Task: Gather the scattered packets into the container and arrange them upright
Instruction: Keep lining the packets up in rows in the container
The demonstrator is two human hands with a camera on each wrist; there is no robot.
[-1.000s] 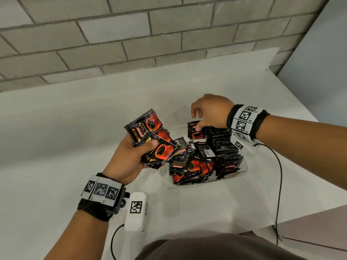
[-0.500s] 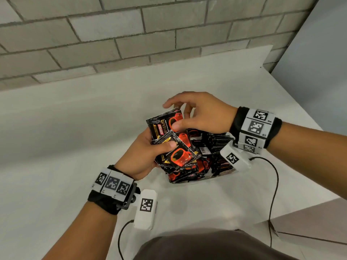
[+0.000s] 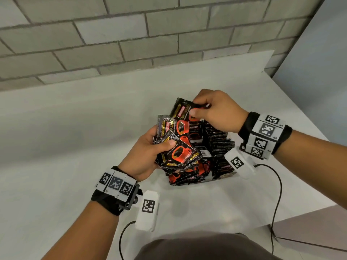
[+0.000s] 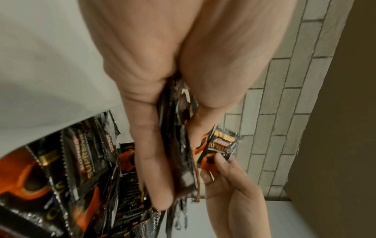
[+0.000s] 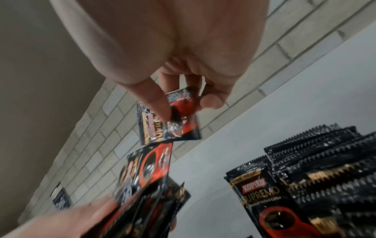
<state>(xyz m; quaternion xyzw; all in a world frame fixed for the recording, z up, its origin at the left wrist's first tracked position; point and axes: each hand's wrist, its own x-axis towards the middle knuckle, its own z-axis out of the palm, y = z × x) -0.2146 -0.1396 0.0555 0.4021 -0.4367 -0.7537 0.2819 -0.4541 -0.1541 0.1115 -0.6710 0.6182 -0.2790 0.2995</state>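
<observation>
My left hand [image 3: 148, 152] grips a fanned stack of black and red coffee packets [image 3: 178, 149] just left of the container [image 3: 221, 178]; in the left wrist view the stack [image 4: 179, 145] sits between thumb and fingers. My right hand [image 3: 212, 107] pinches one packet [image 3: 183, 110] by its corner above the stack, thumb on its face; the same packet [image 5: 168, 122] shows in the right wrist view. Inside the container a row of packets [image 3: 217, 139] stands upright on the right, and loose ones [image 3: 187, 175] lie flat on the left.
The container stands on a white table [image 3: 75, 137] against a grey brick wall [image 3: 131, 34]. The table's right edge [image 3: 319, 212] drops off near my right forearm. Sensor cables [image 3: 277, 194] trail from both wrists across the table.
My right hand left the upright row, came over to the stack in my left hand and pulled one packet off its top. My left hand drifted right with the stack.
</observation>
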